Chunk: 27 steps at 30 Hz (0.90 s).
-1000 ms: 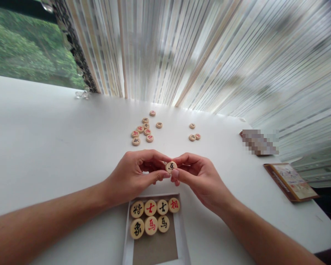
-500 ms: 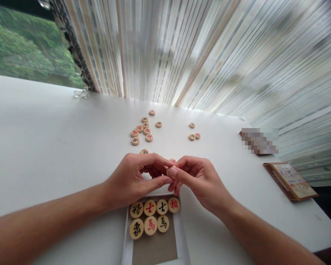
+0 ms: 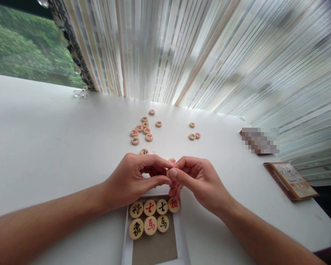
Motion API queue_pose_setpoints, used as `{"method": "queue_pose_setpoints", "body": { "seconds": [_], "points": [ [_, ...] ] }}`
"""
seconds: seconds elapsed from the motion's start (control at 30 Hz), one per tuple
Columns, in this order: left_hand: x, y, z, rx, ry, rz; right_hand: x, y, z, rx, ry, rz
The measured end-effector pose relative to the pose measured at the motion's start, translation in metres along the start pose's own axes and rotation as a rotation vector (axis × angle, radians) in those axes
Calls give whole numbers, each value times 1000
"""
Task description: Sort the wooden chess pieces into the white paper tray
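Observation:
My left hand [image 3: 136, 178] and my right hand [image 3: 200, 180] meet above the far edge of a white box [image 3: 154, 251]. Pinched between the fingertips of both is a round wooden Chinese chess piece [image 3: 168, 173], mostly covered by the fingers, its face hidden from view. Inside the box several pieces lie face up in two rows, among them a red-marked horse piece [image 3: 150, 225] and a black-marked elephant piece [image 3: 136, 228]. Just past my fingertips a red-marked piece [image 3: 172, 161] shows in part. Beyond my left hand lies a black-marked piece [image 3: 144, 151], partly covered.
Farther back on the white table [image 3: 57, 147] is a loose cluster of chess pieces [image 3: 146, 131], with a smaller group [image 3: 192, 136] to its right. A brown picture box [image 3: 292, 180] lies at the right edge. Striped curtains [image 3: 165, 55] hang along the back.

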<state>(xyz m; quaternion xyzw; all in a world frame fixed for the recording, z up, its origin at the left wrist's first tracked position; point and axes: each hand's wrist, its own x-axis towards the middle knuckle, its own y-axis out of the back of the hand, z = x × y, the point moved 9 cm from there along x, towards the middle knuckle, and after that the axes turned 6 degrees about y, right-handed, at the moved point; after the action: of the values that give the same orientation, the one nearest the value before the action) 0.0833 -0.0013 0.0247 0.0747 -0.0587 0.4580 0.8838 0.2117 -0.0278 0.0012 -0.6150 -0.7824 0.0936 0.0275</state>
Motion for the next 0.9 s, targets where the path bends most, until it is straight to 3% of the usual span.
{"method": "queue_pose_setpoints", "body": {
  "seconds": [0.37,0.63,0.77,0.9],
  "points": [
    [2,3,-8,-130,48,32,1,-2,-1,97,-5,-64],
    [-1,0,0,1,-5,-7,1,3,6,53,-47,5],
    [-2,-1,6,78,-71,-15,1,6,-1,-69,16,39],
    [-1,1,1,39,-36,3,0,5,-12,-131,124,26]
  ]
}}
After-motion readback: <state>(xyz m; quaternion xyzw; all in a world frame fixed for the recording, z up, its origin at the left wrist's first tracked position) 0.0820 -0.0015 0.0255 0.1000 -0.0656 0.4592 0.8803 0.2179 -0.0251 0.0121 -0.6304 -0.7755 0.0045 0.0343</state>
